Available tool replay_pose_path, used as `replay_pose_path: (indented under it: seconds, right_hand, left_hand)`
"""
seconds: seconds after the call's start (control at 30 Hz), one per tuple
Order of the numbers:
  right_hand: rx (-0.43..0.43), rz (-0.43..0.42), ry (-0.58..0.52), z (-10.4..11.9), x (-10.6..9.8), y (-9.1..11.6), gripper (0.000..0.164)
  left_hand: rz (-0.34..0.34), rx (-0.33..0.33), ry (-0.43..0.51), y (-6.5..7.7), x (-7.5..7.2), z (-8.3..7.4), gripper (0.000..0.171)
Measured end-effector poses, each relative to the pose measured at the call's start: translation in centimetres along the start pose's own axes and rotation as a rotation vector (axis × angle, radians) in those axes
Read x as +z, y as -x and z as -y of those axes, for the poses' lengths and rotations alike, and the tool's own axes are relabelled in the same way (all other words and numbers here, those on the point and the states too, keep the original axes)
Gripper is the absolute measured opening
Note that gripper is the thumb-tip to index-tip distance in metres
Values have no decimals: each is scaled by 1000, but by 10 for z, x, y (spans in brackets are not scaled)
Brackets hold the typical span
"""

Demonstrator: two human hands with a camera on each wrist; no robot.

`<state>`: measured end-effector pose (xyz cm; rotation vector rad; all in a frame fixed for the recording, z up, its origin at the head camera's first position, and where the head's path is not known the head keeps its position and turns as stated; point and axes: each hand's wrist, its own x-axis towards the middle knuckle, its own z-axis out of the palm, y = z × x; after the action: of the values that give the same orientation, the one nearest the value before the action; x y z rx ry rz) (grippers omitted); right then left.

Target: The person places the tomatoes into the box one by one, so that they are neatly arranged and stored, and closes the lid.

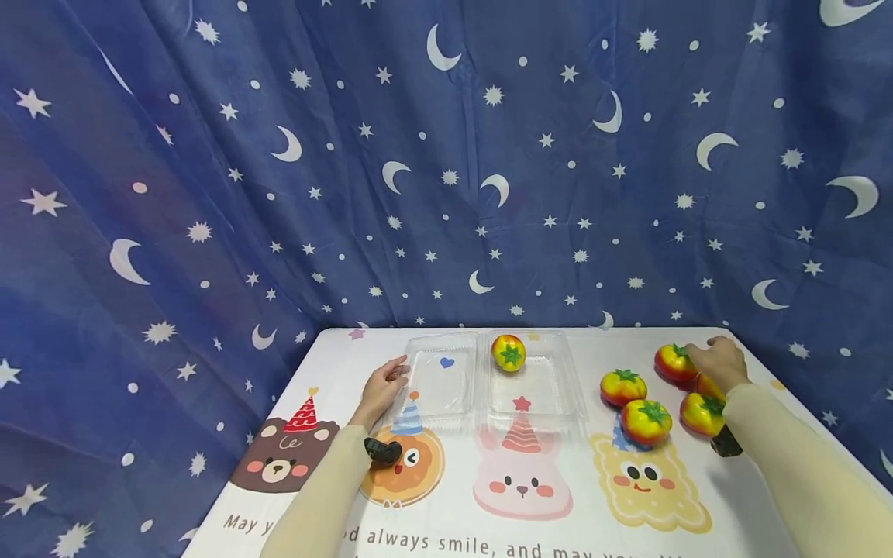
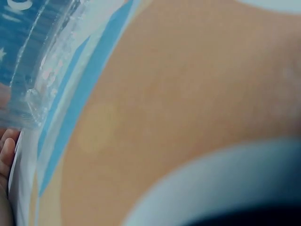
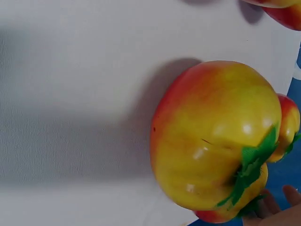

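My left hand (image 1: 380, 391) rests its fingers against the left edge of a clear plastic clamshell box (image 1: 481, 399); in the left wrist view a corner of the box (image 2: 28, 106) partly covers those fingers (image 2: 6, 155). One yellow-red persimmon (image 1: 508, 353) with a green leafy top lies at the back of the right half. My right hand (image 1: 720, 361) reaches over the persimmons at the right, its fingers near the rearmost persimmon (image 1: 674, 364). In the right wrist view, spread fingers show beyond a large persimmon (image 3: 211, 136), with no fruit clearly gripped.
More persimmons lie at the right, among them one toward the box (image 1: 623, 387), one in front (image 1: 646, 423) and one under the right wrist (image 1: 701, 415). A printed white tablecloth (image 1: 453, 515) covers the table. Behind hangs a blue curtain (image 1: 446, 217) with moons and stars.
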<state>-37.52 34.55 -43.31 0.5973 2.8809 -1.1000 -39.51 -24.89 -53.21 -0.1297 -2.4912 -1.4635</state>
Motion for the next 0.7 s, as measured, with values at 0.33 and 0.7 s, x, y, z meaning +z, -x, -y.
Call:
replay_pose_path:
  seconds: [0.33,0.7]
  right_hand:
    - [39,37,50,0,12,2,73]
    - [41,51,113,2,20,0,71]
  left_hand:
    - [33,-59,12,-1,2,2,52]
    - [20,-71,26,0,0,0,52]
